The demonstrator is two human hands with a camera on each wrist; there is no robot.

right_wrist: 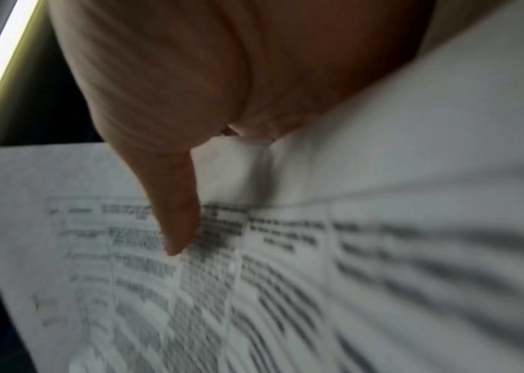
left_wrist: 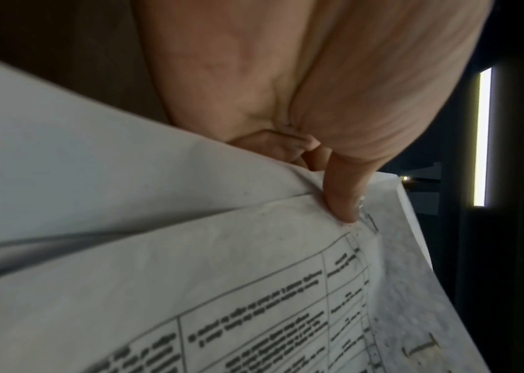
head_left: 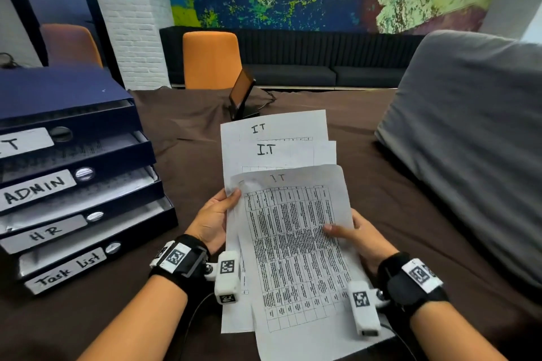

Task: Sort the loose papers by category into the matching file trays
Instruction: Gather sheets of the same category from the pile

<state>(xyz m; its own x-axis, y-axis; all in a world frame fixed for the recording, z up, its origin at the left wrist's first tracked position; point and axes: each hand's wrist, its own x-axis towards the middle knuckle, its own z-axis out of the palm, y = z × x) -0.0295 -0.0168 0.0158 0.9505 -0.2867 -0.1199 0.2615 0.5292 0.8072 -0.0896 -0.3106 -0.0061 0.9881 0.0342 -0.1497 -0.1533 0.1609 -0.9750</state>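
Pinching fanned IT papers, left hand, right hand

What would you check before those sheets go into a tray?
1. Labels match: three sheets visibly read I.T. Ok.
2. Left hand grip: thumb on top at the left edge, fingers beneath. Ok.
3. Right hand grip: thumb on the front sheet, fingers behind. Ok.
4. Sheets squared up: fanned and offset, not aligned. Not ok.
5. Target tray found: top tray's label is cut off, only a T shows. Cannot tell.
6. Room in that tray: its inside is hidden. Cannot tell.
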